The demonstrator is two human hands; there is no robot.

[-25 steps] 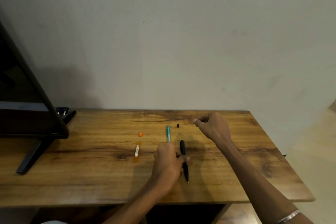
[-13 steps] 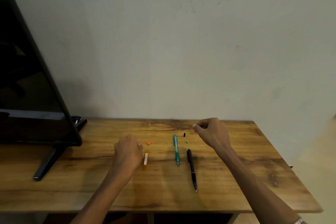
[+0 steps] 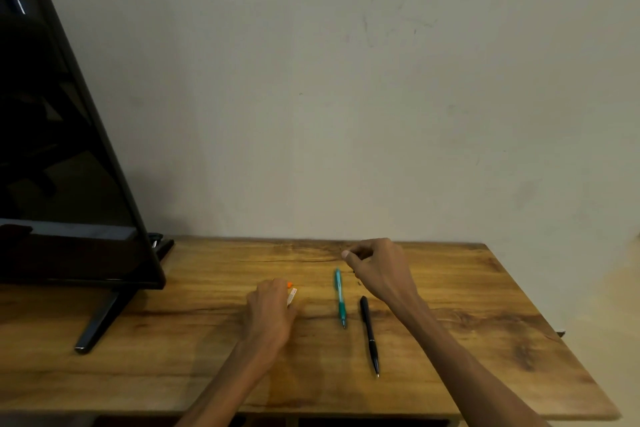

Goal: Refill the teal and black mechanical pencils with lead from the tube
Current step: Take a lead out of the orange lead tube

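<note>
Left hand [image 3: 270, 312]: has left the pencils and now closes on the lead tube [image 3: 292, 297].
Right hand [image 3: 379, 270]: pinched shut; contents unclear.
Pencils: teal pencil [image 3: 339, 296] and black pencil [image 3: 369, 334] lie on the table [image 3: 485, 340].
Meaning: refilling looks imminent.

Grained wood table [image 3: 450, 340]; glossy black monitor [image 3: 62, 184]; matt plaster wall [image 3: 346, 114].

No writing can be read anywhere. The lead tube [image 3: 292, 296], left of the teal pencil [image 3: 339, 296], carries a pale label too blurred to make out.
</note>
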